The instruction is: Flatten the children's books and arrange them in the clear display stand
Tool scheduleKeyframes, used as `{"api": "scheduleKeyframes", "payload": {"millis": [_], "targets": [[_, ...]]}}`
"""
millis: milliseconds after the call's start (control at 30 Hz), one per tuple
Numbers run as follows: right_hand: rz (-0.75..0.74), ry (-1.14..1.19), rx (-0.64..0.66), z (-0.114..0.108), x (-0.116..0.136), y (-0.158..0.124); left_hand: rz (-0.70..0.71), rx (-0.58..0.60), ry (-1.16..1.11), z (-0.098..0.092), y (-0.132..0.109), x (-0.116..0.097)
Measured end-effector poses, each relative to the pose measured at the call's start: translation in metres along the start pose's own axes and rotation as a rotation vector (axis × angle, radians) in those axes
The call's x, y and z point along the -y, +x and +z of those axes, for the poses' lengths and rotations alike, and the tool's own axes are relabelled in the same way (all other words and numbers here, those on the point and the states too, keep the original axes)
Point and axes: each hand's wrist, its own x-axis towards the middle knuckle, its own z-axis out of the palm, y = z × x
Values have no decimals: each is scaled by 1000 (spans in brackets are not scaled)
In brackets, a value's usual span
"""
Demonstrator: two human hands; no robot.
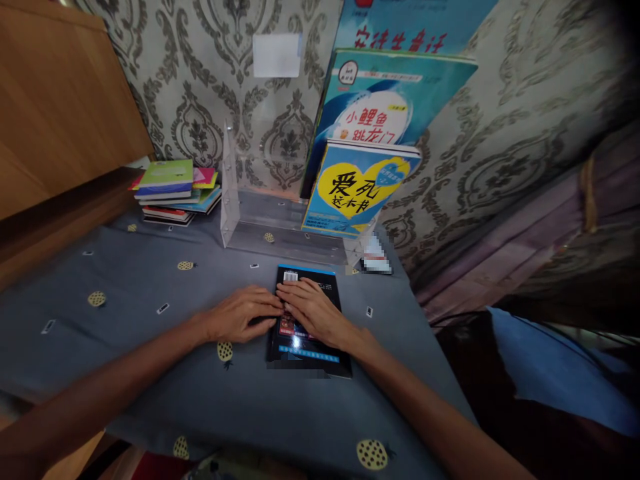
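Observation:
A dark book (327, 357) with a blue strip and a barcode lies flat on the grey cloth in front of me. My right hand (313, 310) rests on its cover, palm down, fingers stretched out to the left. At the book's left edge is my left hand (245, 313), its fingers extended and their tips meeting the right hand's fingertips. Behind the book stands a clear acrylic book rack (285, 243). On the rack's right side, a blue book with a yellow heart (350, 190) leans in front of a teal book (400, 93) and another blue book (410, 27).
A stack of books (175, 187) sits at the back left, near a wooden cabinet (65, 100). The patterned wall (200, 87) rises behind the table (125, 267). Right of the rack lies a small blurred object (376, 257). A blue cloth (560, 373) hangs beyond the table's right edge.

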Motion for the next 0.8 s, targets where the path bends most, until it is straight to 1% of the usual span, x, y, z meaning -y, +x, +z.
{"api": "scheduleKeyframes", "payload": {"millis": [100, 200, 400, 500, 600, 667, 800], "targets": [[2, -24, -9, 4, -4, 3, 11, -13, 2, 1, 2, 2], [27, -52, -7, 7, -7, 5, 18, -15, 53, 3, 3, 5], [54, -58, 12, 8, -7, 9, -20, -33, 44, 3, 8, 11], [90, -78, -29, 11, -6, 9, -6, -50, 32, 2, 14, 15], [108, -99, -53, 13, -7, 8, -10, -103, 60, 2, 18, 17], [101, -101, -28, 14, -6, 7, -20, -115, 64, 3, 18, 16], [81, -95, 10, 11, -3, 2, -2, -98, 53, 4, 17, 12]]}}
